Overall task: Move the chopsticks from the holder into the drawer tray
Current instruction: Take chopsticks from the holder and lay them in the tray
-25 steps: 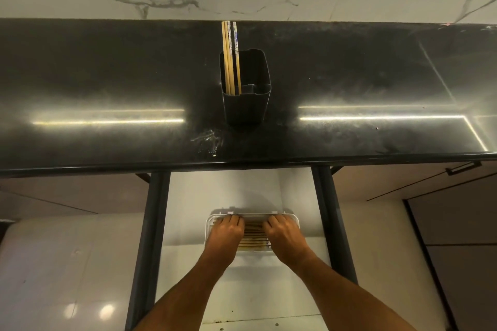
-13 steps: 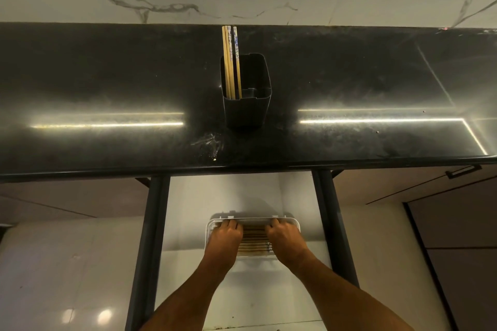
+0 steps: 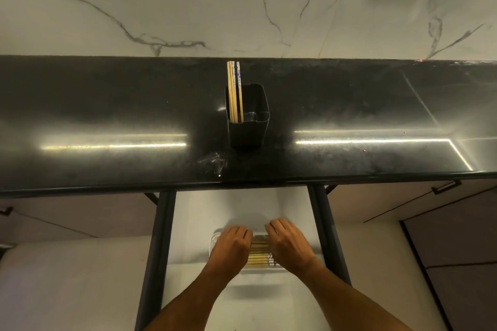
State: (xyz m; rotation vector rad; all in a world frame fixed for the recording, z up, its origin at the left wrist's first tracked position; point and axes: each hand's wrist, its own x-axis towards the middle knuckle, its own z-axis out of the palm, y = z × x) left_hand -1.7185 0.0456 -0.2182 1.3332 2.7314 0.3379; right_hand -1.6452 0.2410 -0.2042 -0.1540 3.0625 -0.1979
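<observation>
Below, both hands [image 3: 232, 246] [image 3: 286, 243] (fingers curled) cover the tray [image 3: 212, 242].

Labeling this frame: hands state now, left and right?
Left hand: open, fingers resting on chopsticks in the tray.
Right hand: open, doing likewise.

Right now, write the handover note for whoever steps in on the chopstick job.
Left hand: down on the left part of the tray, fingers over the chopsticks there; whether it grips any cannot be told.
Right hand: same on the right part of the tray, grip unclear.
Tray chopsticks: a row lies flat between the hands.
Holder: stands on the black counter, a few chopsticks upright in its left side.
Done: most chopsticks are in the tray.
Left: bring over the few in the holder.
</observation>
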